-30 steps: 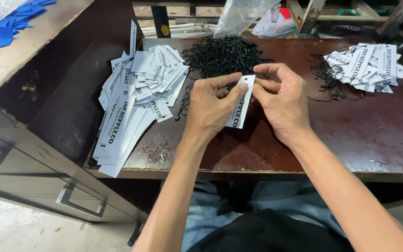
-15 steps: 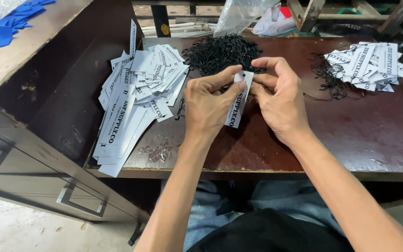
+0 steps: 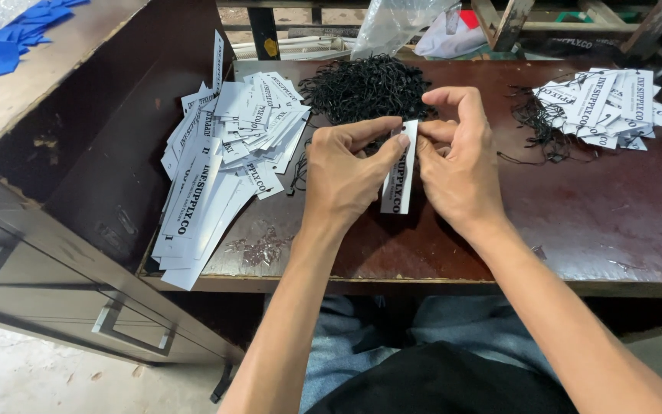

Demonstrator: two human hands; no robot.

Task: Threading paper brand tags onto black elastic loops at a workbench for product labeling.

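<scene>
Both hands hold one narrow white paper tag (image 3: 400, 176) upright over the dark brown table (image 3: 576, 230). My left hand (image 3: 346, 172) pinches the tag's top edge with thumb and forefinger. My right hand (image 3: 457, 161) pinches the same top end from the other side. Just behind the hands lies a heap of black strings (image 3: 362, 88). A spread pile of loose white tags (image 3: 224, 153) lies to the left, hanging over the table's edge. At the far right sits a smaller pile of white tags with black strings (image 3: 603, 107).
A grey cabinet with drawers (image 3: 55, 253) stands at the left, with blue pieces (image 3: 17, 31) on its top. A clear plastic bag (image 3: 408, 23) and wooden frames are behind the table. My lap is below the table's front edge.
The hands have lifted the tag slightly up and away from me, toward the black strings. The fingers have shifted to the tag's top end.
</scene>
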